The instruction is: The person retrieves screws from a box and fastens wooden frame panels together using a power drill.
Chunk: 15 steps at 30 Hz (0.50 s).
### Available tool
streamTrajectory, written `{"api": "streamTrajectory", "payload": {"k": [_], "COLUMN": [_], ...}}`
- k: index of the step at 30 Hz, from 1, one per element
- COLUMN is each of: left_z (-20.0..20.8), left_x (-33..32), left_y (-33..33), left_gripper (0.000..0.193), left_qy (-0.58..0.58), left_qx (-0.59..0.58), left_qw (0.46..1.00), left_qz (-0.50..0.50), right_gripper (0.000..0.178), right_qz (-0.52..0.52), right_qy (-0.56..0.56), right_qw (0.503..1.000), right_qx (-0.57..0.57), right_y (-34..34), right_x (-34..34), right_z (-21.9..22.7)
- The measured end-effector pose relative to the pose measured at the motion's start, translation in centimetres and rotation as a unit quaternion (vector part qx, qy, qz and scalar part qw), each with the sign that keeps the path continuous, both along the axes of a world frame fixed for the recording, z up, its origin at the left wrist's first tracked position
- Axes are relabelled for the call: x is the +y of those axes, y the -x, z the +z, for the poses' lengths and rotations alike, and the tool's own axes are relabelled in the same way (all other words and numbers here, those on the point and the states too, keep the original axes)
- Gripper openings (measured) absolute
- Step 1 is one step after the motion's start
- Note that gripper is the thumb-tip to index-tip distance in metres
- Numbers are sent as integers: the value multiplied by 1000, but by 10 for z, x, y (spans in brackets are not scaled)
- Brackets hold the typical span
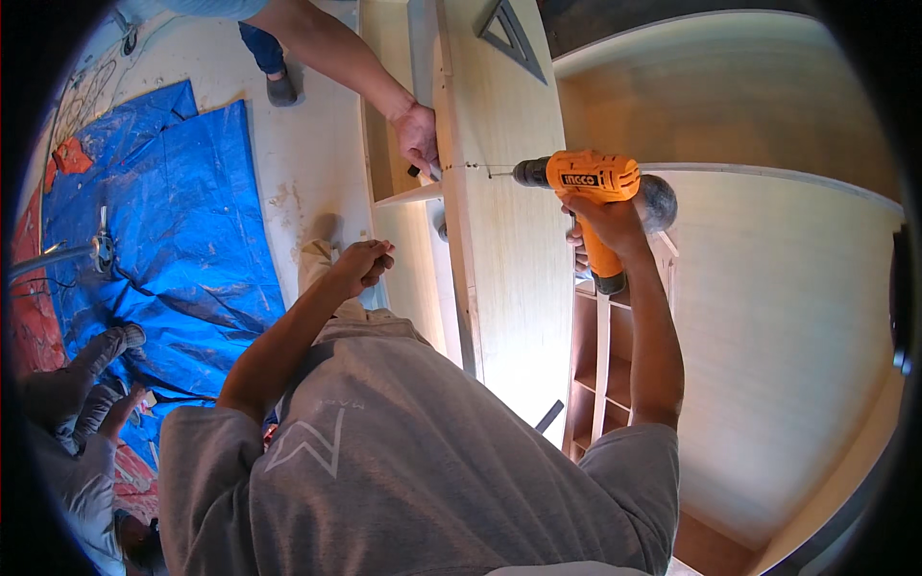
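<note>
Right hand (607,223) grips drill (581,178) — bit points left at board (499,230) edge; left hand (363,264) curled shut, empty, nearer.

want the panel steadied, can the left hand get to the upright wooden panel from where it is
Probably yes. The left hand is a loose fist holding nothing, just left of the upright wooden panel, with no object between them. The co-worker's hand grips the panel higher up, and the right hand holds the orange drill.
</note>
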<state>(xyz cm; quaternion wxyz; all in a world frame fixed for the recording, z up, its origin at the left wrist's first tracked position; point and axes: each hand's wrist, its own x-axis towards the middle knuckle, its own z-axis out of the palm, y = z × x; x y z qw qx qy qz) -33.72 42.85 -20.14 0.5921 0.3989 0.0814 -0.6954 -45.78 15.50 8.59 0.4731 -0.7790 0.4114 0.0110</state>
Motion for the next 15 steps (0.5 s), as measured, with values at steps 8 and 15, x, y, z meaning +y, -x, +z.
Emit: {"api": "streamTrajectory", "payload": {"k": [8, 15], "left_z": [3, -3], "left_x": [2, 2], "left_y": [0, 2], "left_gripper": [18, 16], "left_qy": [1, -1], "left_qx": [7, 11], "left_qw": [1000, 1000], "left_qz": [-14, -15], "right_gripper": [29, 29], "right_qz": [88, 69], "right_qy": [60, 39], "right_qw": [994, 997], "right_qx": [31, 4], "right_y": [-10, -5], "right_x": [-2, -6], "right_z": [7, -1]}}
